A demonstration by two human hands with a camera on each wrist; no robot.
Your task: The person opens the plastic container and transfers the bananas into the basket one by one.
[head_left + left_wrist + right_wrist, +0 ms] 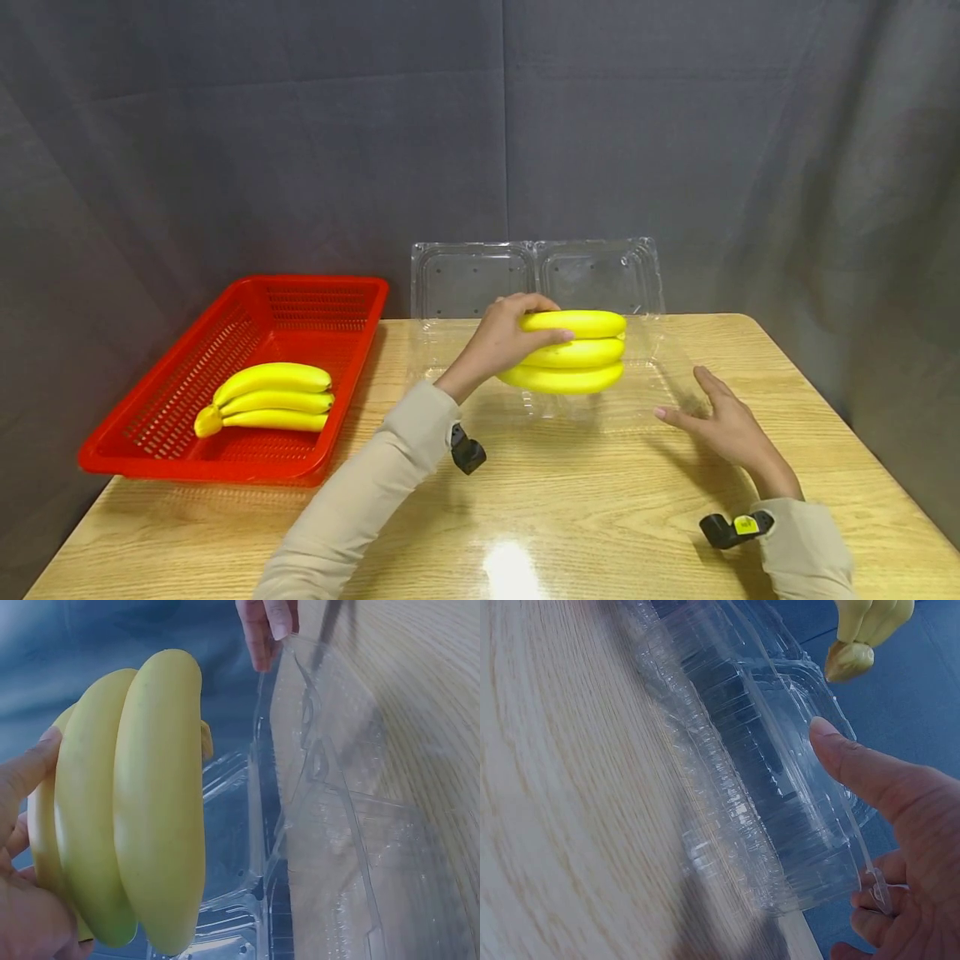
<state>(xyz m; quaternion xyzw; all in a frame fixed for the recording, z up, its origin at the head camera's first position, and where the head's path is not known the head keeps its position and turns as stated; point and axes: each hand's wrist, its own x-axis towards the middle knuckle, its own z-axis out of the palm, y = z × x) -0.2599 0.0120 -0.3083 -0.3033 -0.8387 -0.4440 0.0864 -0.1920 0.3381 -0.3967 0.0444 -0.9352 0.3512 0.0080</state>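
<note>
My left hand (504, 335) grips a bunch of yellow bananas (576, 353) from its left side, thumb in front. The bunch is held up above a clear plastic clamshell container (480, 400), whose hinged lid (474, 283) stands raised at the back. In the left wrist view, the bananas (159, 802) stand side by side, and fingertips behind them are partly hidden. At the container's right edge is my right hand (726, 423), thumb extended and fingers loose. The right wrist view shows its fingers beside the clear rim (859, 847); whether they touch it I cannot tell.
On the left of the wooden table (555, 500) stands a red perforated plastic basket (202, 475). Another banana bunch (277, 402) lies inside it. A grey curtain (300, 150) hangs behind the table.
</note>
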